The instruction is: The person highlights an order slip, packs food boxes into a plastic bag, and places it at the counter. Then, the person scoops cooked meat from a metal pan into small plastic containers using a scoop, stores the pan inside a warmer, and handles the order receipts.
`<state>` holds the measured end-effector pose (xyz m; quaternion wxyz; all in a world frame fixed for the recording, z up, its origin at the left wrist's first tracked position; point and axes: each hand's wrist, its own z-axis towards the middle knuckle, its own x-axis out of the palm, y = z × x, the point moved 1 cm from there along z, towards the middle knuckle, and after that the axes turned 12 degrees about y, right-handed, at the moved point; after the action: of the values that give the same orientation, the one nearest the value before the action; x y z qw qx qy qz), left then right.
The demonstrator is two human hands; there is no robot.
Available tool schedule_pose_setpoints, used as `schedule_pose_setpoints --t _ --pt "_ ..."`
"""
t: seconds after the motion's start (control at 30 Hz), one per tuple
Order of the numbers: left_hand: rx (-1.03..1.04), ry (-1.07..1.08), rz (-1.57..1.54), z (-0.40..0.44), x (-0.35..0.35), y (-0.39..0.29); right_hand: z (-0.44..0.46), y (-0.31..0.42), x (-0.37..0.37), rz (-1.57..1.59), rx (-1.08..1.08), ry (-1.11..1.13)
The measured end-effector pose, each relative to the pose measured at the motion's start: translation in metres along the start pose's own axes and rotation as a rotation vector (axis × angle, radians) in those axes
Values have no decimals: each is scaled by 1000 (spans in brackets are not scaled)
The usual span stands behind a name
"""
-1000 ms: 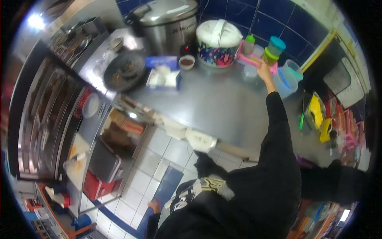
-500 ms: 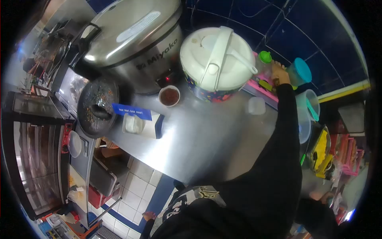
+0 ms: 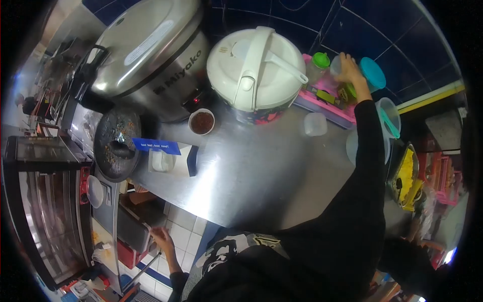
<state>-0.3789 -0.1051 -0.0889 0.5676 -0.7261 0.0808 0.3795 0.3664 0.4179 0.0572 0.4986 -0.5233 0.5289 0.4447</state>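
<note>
At the back right, my right hand (image 3: pixel 350 71) has its fingers curled around a small translucent plastic container (image 3: pixel 335 65), partly hidden by the fingers. Below it is a pink tray (image 3: pixel 314 99) with a green-lidded bottle (image 3: pixel 320 61) and other small containers. A jar with a turquoise lid (image 3: pixel 373 73) is just right of that hand. My left hand (image 3: pixel 164 240) hangs low over the floor, away from the counter, its fingers loosely apart and holding nothing. A small clear tub (image 3: pixel 315 124) sits on the steel counter in front of the tray.
A large Miyako rice cooker (image 3: pixel 166 65) and a white-lidded rice container (image 3: pixel 254 68) line the wall. Nearer are a bowl of dark red-brown food (image 3: pixel 202 122), a stone mortar (image 3: pixel 118 163) and a blue sign (image 3: pixel 157 146). Clear tubs (image 3: pixel 390 118) stand at right.
My right hand has risen from among the tray's containers, with the translucent container now showing at its fingers. My left hand has come up and further into view. The view has shifted slightly.
</note>
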Motion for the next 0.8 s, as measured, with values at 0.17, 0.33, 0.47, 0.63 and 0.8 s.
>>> schedule_pose_setpoints --t 0.17,0.33,0.47,0.63,0.8 --pt "163 0 -367 25 22 -102 -71 37 -67 146 -32 -138" --pt "423 354 -379 27 65 -257 -216 115 -106 903 -551 134" --pt "981 450 -196 28 80 -388 -289 216 -96 1165 -841 461" --pt "1101 414 -176 19 72 -397 -326 270 -97 1157 -937 483" --pt "945 333 -172 9 49 -354 -335 281 -96 1283 -876 591"
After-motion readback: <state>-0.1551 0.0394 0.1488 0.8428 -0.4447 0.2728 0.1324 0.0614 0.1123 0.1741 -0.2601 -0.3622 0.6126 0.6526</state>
